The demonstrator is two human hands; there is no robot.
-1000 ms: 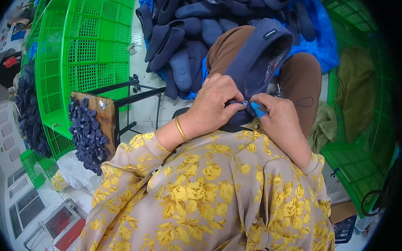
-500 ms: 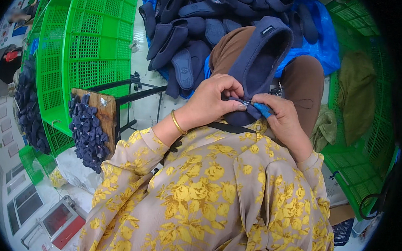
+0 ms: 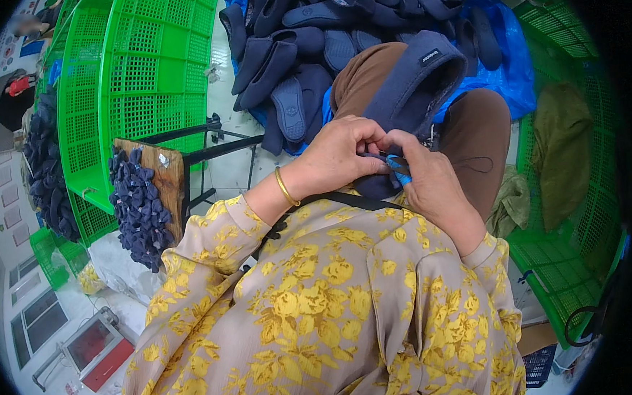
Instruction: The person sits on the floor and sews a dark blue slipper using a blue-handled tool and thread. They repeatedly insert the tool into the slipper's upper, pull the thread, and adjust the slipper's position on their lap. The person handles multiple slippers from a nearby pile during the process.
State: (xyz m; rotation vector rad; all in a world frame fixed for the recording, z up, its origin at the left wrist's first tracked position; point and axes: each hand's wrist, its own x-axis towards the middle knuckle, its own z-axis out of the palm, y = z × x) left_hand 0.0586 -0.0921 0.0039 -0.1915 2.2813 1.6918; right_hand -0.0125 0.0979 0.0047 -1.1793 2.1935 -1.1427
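A dark navy fabric slipper (image 3: 412, 83), with a small label at its heel, lies over my lap with its near end toward me. My left hand (image 3: 339, 156) grips that near end, thumb and fingers closed on the dark cloth. Against the same spot my right hand (image 3: 430, 176) is closed in a pinch, with blue tape wrapped round a finger. Whatever sits between its fingertips is too small and covered to make out. A thin dark thread (image 3: 482, 164) loops over my right knee.
Many navy slippers (image 3: 314, 42) are heaped on a blue plastic sheet (image 3: 501, 88) ahead. To the left, small dark cloth pieces (image 3: 139, 208) cover a wooden-topped stool (image 3: 173, 173). Green crates (image 3: 153, 70) stand at left; another green crate (image 3: 558, 255) holds olive cloth (image 3: 561, 153) at right.
My right hand has moved up and left, closer to my left fingers, and turned over the slipper's near end. The slipper's heel has shifted slightly right and down.
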